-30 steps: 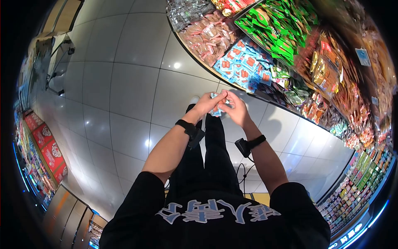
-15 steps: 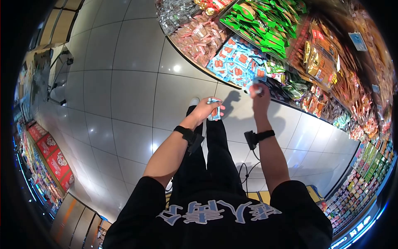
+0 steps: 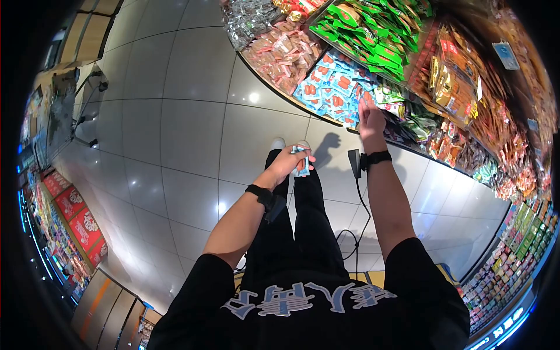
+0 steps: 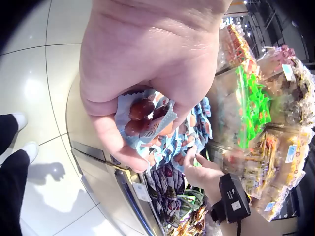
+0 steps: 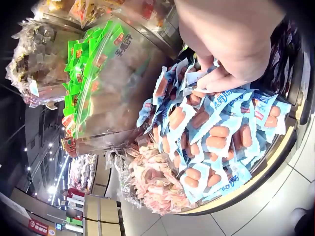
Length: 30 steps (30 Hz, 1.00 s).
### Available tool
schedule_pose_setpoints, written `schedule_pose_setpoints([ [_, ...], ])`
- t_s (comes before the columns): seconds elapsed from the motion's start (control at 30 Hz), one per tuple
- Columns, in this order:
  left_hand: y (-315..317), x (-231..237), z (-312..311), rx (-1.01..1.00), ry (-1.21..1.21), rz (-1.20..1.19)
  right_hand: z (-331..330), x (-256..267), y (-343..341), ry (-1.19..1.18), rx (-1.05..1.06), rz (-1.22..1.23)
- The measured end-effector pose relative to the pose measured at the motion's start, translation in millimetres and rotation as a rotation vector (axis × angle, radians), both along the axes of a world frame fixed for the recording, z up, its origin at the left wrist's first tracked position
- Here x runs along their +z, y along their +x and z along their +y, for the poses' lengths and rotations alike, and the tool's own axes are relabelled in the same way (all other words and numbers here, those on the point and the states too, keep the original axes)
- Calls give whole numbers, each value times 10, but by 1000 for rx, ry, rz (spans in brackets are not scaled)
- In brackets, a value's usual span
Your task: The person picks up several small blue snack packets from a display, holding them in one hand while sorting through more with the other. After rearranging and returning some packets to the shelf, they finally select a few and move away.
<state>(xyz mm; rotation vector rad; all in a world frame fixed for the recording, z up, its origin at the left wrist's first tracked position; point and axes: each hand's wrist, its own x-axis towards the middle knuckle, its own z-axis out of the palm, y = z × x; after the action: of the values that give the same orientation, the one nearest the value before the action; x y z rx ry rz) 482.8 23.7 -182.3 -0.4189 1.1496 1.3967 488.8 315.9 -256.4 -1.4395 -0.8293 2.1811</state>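
My left hand (image 3: 287,162) holds small light-blue sausage packets (image 4: 142,120) with clear windows, low in front of my legs. In the left wrist view, the thumb and fingers wrap round their sides, and brown-red sausages show through. My right hand (image 3: 371,123) reaches over the shelf edge into the pile of blue sausage packets (image 5: 216,137). Its bent fingers (image 5: 219,78) pinch one packet (image 5: 196,92) at the top of the pile in the right wrist view. The palm side is partly hidden there.
Pink-wrapped snacks (image 3: 286,55) lie left of the blue packets. Green snack bags (image 3: 373,38) stand behind a clear divider (image 5: 125,83). Dark purple packets (image 4: 167,191) fill the neighbouring bin. A curved rim (image 3: 262,79) borders the display, with a tiled floor (image 3: 186,128) beside it.
My hands were together over a packet; they have since parted. The right hand has moved forward and right into the blue packets. The left hand stays low, holding its packets.
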Motion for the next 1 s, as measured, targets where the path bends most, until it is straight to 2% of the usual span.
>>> schedule_pose_setpoints([
  [0.1, -7, 4, -3, 31, 3, -4, -1, 7, -80, 42, 77, -22],
  [0.2, -23, -6, 21, 69, 22, 15, 65, 100, -88, 106, 227, -253],
  [0.3, -81, -79, 79, 117, 91, 39, -104, 399, -74, 241, 96, -392],
  [0.33, -111, -88, 108, 136, 120, 45, -149, 344, 24, 408, 105, -409],
  [0.4, -156, -83, 212, 175, 97, 79, -225, 32, 332, 511, 236, -38],
  [0.43, -176, -87, 271, 195, 84, 95, -515, 346, 314, 794, 473, -304],
  [0.47, -190, -133, 328, 196, 78, 123, -710, 705, 377, 641, 713, -272],
  [0.5, -212, -130, 383, 170, 37, 172, -813, 492, 502, 615, 817, -153],
  [0.53, -238, -109, 436, 144, -5, 222, -954, 505, 562, 479, 853, -36],
  [0.57, -251, -96, 484, 119, -49, 273, -976, 531, 590, 602, 1041, -117],
  [0.63, -215, -171, 586, 143, -115, 421, -1035, 719, 535, 323, 927, -76],
  [0.73, -228, -194, 646, 109, -240, 570, -1014, 814, 440, 282, 926, -99],
  [0.9, -342, -167, 747, 168, -270, 609, -871, 623, 410, 387, 950, -128],
  [1.0, -510, -5, 804, 87, -313, 546, -767, 643, 327, 443, 903, -168],
])
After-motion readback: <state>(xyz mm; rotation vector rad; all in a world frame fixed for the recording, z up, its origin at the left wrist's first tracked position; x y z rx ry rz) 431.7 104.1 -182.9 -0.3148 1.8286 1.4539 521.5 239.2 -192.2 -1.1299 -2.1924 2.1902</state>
